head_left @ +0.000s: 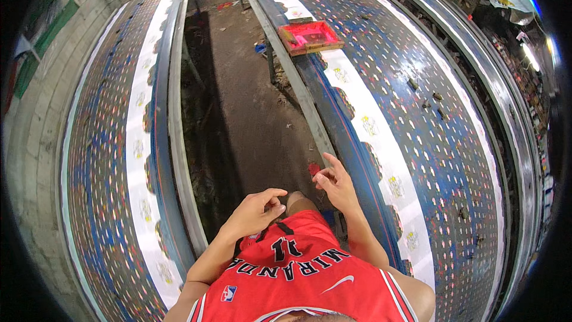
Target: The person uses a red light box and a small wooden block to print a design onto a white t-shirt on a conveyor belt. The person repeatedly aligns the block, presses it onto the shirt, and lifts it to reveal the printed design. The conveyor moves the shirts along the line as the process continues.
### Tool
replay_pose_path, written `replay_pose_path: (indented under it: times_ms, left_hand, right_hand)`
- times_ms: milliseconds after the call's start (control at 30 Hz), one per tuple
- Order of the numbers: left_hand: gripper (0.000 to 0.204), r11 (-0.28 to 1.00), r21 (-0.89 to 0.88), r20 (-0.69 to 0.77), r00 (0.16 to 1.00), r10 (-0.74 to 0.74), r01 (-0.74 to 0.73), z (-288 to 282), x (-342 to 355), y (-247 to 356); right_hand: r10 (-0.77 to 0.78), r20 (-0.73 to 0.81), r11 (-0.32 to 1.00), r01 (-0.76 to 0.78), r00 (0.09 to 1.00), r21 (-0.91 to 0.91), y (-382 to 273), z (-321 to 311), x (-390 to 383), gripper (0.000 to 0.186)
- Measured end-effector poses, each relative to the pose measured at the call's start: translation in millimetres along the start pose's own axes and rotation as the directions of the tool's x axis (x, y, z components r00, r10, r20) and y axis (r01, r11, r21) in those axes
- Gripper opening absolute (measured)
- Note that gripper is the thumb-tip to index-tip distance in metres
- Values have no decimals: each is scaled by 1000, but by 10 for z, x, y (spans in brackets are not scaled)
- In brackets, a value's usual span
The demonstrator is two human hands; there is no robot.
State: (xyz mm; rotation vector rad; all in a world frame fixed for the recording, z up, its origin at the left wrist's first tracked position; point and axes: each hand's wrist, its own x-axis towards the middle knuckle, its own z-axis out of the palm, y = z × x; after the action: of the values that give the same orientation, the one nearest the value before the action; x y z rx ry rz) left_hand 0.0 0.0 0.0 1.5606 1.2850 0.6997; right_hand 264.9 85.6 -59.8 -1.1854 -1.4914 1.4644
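My left hand (pixel 262 209) hangs above the aisle just over my red shirt (pixel 298 274), its fingers loosely curved and apart, holding nothing. My right hand (pixel 333 182) is raised beside the right table's metal rail (pixel 310 113), fingers bent and spread with nothing in them. Long dark, speckled printing tables run along both sides. On each lies a white strip of fabric, the right one (pixel 381 149) and the left one (pixel 140 131), with small line-and-yellow printed motifs and scalloped dark shapes along the inner edge.
A screen frame (pixel 333 43) with red ink rests across the right table's inner edge. Small dark pieces (pixel 413 83) lie on that table. A brown floor (pixel 238 95) runs between the tables, with blue and red scraps. A block wall (pixel 36 143) stands at left; further rails are at right.
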Motion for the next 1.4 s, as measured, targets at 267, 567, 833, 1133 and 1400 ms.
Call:
replay_pose_path:
  times_ms: [267,567,833,1133,1400]
  left_hand:
    - [38,998,23,154,987,47,-51,-1148,1980,-411]
    - [38,962,133,281,940,193,-237,-2351,4007,-172]
    - [39,947,57,345,896,279,-317,-3166,5510,-121]
    - [42,786,197,417,776,473,-585,-3384,7586,-281]
    - [79,820,229,380,824,421,-525,-3071,8748,-1038]
  right_hand:
    - [40,-119,997,-32,992,67,-47,2,1920,65]
    - [-19,-298,1000,24,954,13,-457,-387,3956,59]
    - [61,-466,994,-13,882,104,-426,-467,4833,45]
    - [257,-843,965,-77,472,251,-169,-527,5426,35]
    - [90,-972,936,-353,218,8,290,-11,5958,51]
